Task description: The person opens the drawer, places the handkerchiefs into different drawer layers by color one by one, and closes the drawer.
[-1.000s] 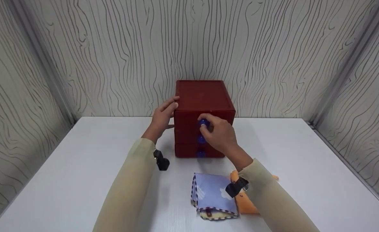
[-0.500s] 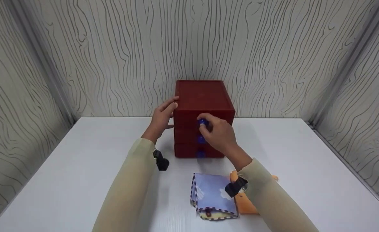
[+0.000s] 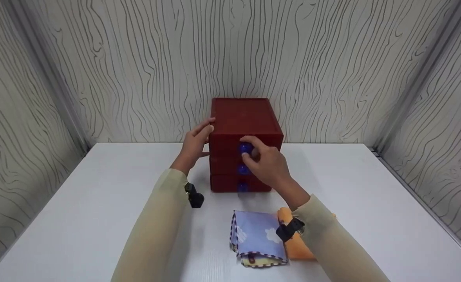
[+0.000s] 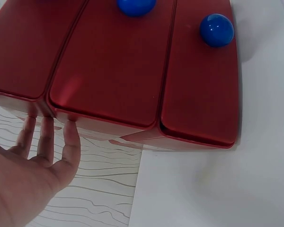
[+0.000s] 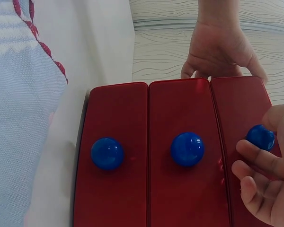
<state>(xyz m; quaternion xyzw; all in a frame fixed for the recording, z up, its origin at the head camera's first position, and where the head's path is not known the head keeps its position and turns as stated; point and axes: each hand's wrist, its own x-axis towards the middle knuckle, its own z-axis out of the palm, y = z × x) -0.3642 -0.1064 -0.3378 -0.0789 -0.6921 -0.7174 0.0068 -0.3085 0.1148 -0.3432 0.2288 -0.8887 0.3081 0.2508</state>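
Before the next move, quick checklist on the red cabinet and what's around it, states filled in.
1. Right hand on the top knob: ok, pinching it.
2. Left hand on the cabinet: ok, touching its left side; how firmly, cannot tell.
3. Middle knob and bottom knob not gripped: ok.
4. Blue cloth apart from the cabinet: ok, lies folded in front.
5. Orange cloth fully visible: not ok, right sleeve hides part.
6. Top drawer contents: cannot tell, inside hidden.
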